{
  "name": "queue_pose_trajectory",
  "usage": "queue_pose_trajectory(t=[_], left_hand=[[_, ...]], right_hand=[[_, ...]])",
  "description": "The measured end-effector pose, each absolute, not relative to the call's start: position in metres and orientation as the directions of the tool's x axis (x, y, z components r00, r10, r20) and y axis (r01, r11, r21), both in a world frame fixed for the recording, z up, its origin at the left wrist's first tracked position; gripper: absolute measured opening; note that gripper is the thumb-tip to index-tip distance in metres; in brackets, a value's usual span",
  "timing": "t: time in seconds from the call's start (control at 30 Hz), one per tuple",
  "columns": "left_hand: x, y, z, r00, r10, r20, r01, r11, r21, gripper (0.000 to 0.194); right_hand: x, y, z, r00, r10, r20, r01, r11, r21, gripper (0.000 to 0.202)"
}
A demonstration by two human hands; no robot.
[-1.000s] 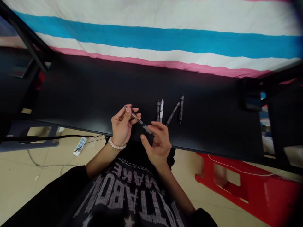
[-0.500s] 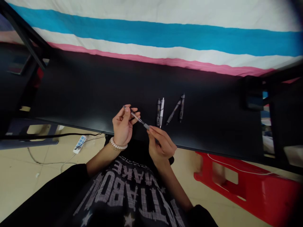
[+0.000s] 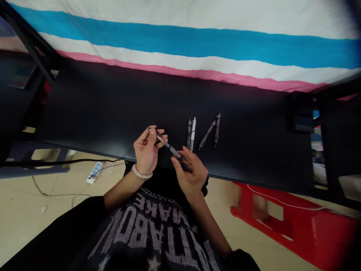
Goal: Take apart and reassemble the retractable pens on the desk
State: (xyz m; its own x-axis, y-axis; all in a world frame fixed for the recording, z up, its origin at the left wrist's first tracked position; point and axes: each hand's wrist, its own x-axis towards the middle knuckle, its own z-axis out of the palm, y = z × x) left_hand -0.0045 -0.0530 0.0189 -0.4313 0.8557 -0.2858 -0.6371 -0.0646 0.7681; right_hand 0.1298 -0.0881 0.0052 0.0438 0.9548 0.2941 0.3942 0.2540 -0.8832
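A slim pen with a clear barrel and a grey grip point(image 3: 165, 142) slants between my two hands above the front edge of the black table. Its upper left end is pinched by the thumb and fingers of my left hand point(image 3: 146, 150), the other fingers partly spread. My right hand point(image 3: 193, 171) has thumb and fingers around the grey end at the lower right; the fingers partly hide the tip. Just beyond my right hand lie a dark pen point(image 3: 188, 131) and a white pen point(image 3: 193, 131), side by side. Two more dark pens, one slanted point(image 3: 207, 134) and one more upright point(image 3: 217, 130), meet at their tops farther right.
The black table point(image 3: 113, 101) has a striped cloth point(image 3: 180, 41) hanging along its far side. A red plastic stool point(image 3: 304, 229) stands below at the right. A white power strip point(image 3: 94, 172) with cables lies on the floor at the left.
My right thumb and fingers have shifted from pinching the pen's end to spreading around its grey grip, which now shows more fully. My left hand has hardly moved.
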Motion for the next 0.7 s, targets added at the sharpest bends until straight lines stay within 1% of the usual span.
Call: queue_pose_trajectory(t=[0.07,0.1,0.23,0.27,0.33,0.37,0.5,0.6,0.63,0.7], left_hand=[[-0.005,-0.053,0.019,-0.434,0.855,-0.285,-0.621,-0.055,0.782,0.025],[-0.005,-0.053,0.020,-0.434,0.855,-0.285,-0.612,-0.048,0.789,0.025],[-0.005,-0.054,0.021,-0.428,0.858,-0.283,-0.597,-0.034,0.802,0.026],[-0.005,-0.054,0.021,-0.427,0.860,-0.279,-0.595,-0.035,0.803,0.026],[-0.004,-0.055,0.020,-0.422,0.866,-0.267,-0.590,-0.039,0.806,0.027],[-0.004,-0.055,0.020,-0.418,0.870,-0.261,-0.588,-0.040,0.808,0.028],[-0.007,-0.056,0.020,-0.364,0.901,-0.234,-0.601,-0.036,0.798,0.029],[-0.010,-0.055,0.024,-0.270,0.938,-0.216,-0.657,-0.015,0.754,0.025],[-0.012,-0.055,0.027,-0.233,0.945,-0.230,-0.697,0.003,0.717,0.023],[-0.015,-0.054,0.034,-0.160,0.942,-0.295,-0.785,0.060,0.616,0.021]], right_hand=[[0.131,-0.088,0.006,0.014,0.956,0.294,0.377,0.267,-0.887,0.011],[0.131,-0.088,0.007,0.011,0.964,0.265,0.362,0.243,-0.900,0.011],[0.129,-0.088,0.011,0.055,0.986,0.159,0.336,0.132,-0.932,0.016],[0.128,-0.088,0.012,0.036,0.992,0.119,0.311,0.103,-0.945,0.015],[0.125,-0.089,0.011,-0.032,0.999,-0.008,0.212,-0.001,-0.977,0.023],[0.124,-0.089,0.011,-0.032,0.998,-0.059,0.161,-0.053,-0.986,0.026],[0.121,-0.091,0.007,0.022,0.994,-0.109,0.084,-0.111,-0.990,0.027],[0.118,-0.093,0.004,-0.061,0.974,-0.220,-0.036,-0.223,-0.974,0.028],[0.116,-0.094,0.002,-0.080,0.967,-0.243,-0.068,-0.249,-0.966,0.028],[0.111,-0.099,0.000,-0.093,0.966,-0.241,-0.067,-0.248,-0.967,0.026]])
